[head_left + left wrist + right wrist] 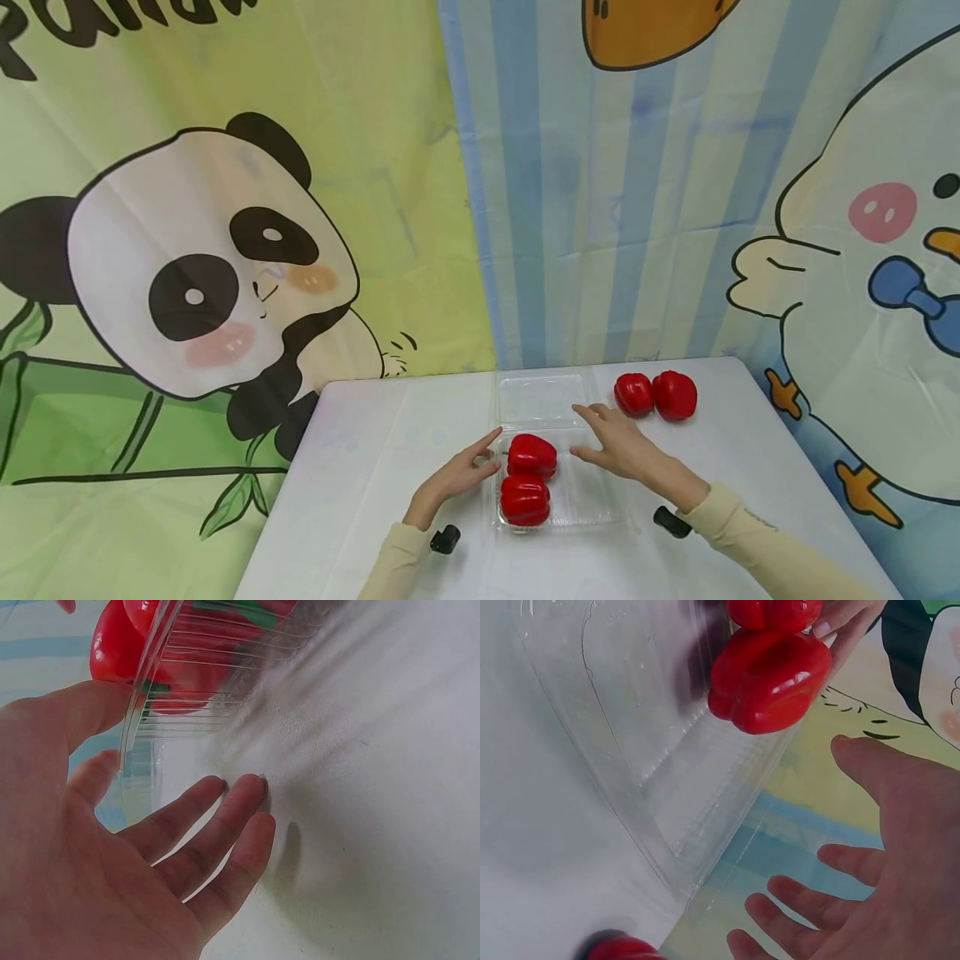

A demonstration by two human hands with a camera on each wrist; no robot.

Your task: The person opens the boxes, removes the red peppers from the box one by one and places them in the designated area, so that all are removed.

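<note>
A clear plastic clamshell box (581,500) lies opened on the table, its lid (543,400) folded back toward the wall. Two red bell peppers sit in its left half, a rear pepper (532,457) and a front pepper (525,500). My left hand (456,477) is at the box's left side, fingers spread; in the left wrist view its thumb (97,709) lies by the rim, and whether it touches cannot be told. Over the box's right rear side hovers my right hand (618,442), fingers apart and holding nothing.
Two more red bell peppers, a smaller-looking one (634,394) and one beside it (675,395), lie at the table's back right. The white table (360,467) meets printed cloth walls (405,208) behind. A dark wrist camera (446,539) is worn on the left wrist.
</note>
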